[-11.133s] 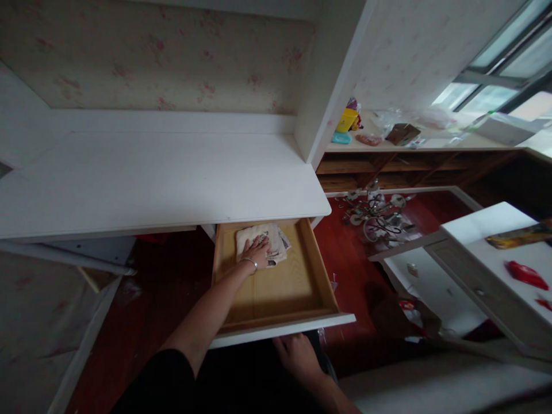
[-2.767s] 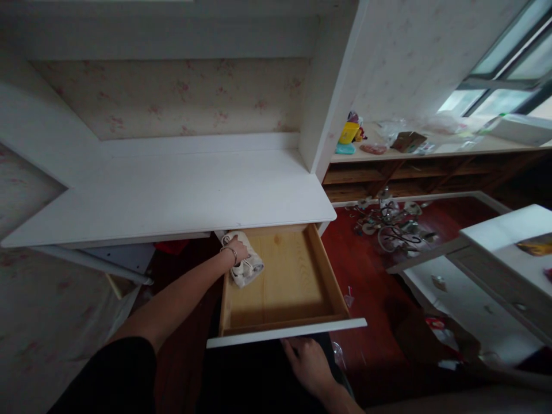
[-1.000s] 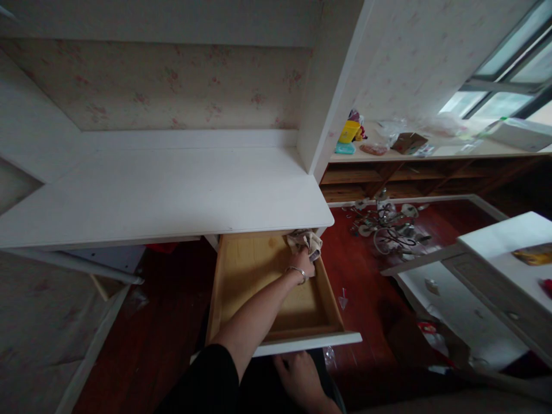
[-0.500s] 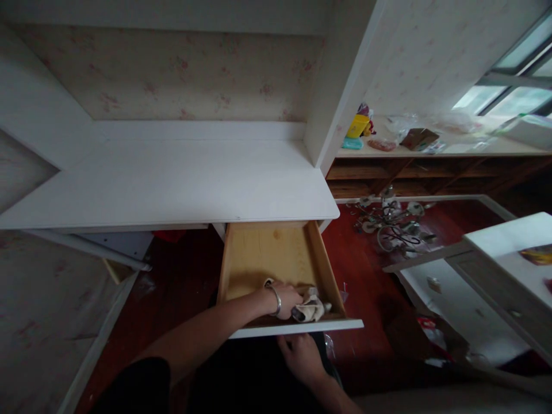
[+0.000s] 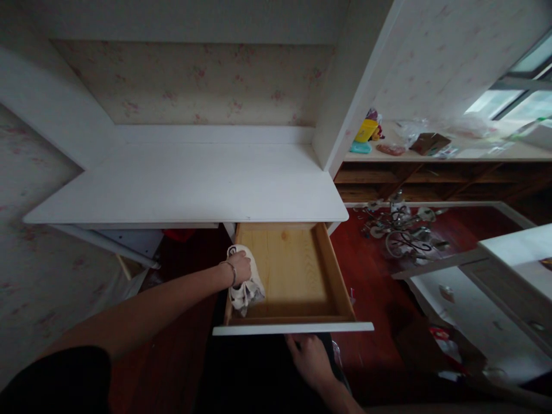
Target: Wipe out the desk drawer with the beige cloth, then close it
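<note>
My left hand, with a bangle at the wrist, is closed on a crumpled, off-white cloth with dark marks. It presses the cloth against the left side of a pulled-out wooden drawer, whose inside is pale wood. Below the drawer's white front, my right hand is curled against the front face. Its fingertips and whatever handle they grip are partly hidden by that front.
Above the drawer stretches a white desk top with an upright side panel. A chandelier lies on the red floor to the right. Beyond it a low shelf carries a yellow container and plastic bags. A white cabinet stands at right.
My left hand has moved the cloth from the drawer's front right to its left side. My right hand stays at the drawer front. The view has shifted slightly left.
</note>
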The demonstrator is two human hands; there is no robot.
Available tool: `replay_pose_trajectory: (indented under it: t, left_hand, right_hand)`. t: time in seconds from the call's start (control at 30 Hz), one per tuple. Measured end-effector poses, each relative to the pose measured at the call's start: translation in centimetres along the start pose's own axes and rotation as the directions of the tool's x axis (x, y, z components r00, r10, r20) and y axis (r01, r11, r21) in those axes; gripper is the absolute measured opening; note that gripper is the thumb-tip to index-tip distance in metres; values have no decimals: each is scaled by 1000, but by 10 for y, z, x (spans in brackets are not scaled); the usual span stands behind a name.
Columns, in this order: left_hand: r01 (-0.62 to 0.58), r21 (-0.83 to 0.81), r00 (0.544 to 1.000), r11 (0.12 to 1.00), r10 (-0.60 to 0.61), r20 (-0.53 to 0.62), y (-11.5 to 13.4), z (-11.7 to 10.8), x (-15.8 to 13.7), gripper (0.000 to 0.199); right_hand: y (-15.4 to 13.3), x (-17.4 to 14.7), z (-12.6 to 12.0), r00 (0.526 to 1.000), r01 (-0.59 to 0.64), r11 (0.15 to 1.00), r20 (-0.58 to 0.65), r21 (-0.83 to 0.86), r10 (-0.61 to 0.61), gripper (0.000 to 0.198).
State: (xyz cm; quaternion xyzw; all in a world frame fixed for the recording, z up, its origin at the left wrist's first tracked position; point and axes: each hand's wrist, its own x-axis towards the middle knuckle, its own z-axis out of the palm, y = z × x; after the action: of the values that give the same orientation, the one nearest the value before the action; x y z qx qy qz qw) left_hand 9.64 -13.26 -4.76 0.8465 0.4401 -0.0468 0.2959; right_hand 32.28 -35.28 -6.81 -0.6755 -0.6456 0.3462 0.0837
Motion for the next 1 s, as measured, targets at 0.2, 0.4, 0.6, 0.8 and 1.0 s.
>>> replay_pose_trajectory:
  t: [0.2, 0.4, 0.6, 0.8, 1.0]
  left_hand:
    - [82, 11, 987, 997, -80, -140, -17, -38, 58, 42]
    - [107, 33, 975, 994, -98, -199, -15, -54, 80, 34]
    - [107, 26, 969, 994, -98, -226, 3, -46, 50, 7]
    - [118, -105, 928, 987, -147, -342, 32, -38, 9, 38]
    - [213, -870, 722, 444, -672, -165, 35, -24, 5, 16]
  right_hand:
    - [-5, -2, -4, 1000, -3, 1000, -12, -14, 3, 48]
    - [-6, -3, -2, 999, -19, 999, -43, -34, 17, 47]
    - [-4, -1, -2, 999, -1, 1000, -38, -4, 1, 47]
    - [0, 1, -2, 999, 31, 1000, -25, 0, -31, 45]
    - [3, 3, 1, 1000, 28, 1000, -7, 0, -28, 45]
